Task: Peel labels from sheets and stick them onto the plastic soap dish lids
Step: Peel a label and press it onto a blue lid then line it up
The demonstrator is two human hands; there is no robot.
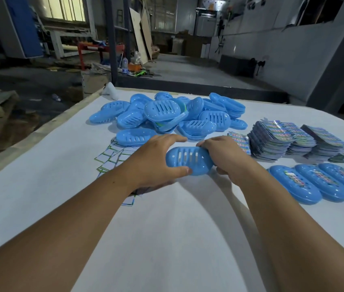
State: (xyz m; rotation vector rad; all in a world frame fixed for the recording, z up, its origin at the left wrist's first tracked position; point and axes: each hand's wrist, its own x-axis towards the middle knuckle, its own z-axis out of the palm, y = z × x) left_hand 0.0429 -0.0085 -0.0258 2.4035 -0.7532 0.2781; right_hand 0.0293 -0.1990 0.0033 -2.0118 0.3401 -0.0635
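Both of my hands hold one blue slotted soap dish lid (189, 160) just above the white table (40, 175). My left hand (156, 163) grips its left end, thumb under the near edge and fingers over the far edge. My right hand (224, 157) grips its right end. No label shows on this lid. Behind it lies a heap of unlabelled blue lids (167, 114). Stacks of colourful label sheets (282, 140) stand to the right. A row of labelled lids (318, 182) lies at the right edge.
Peeled white backing papers (112, 157) with green borders lie scattered left of my left hand. A white object (110, 90) sits at the table's far left corner. Beyond the table is a workshop floor with clutter.
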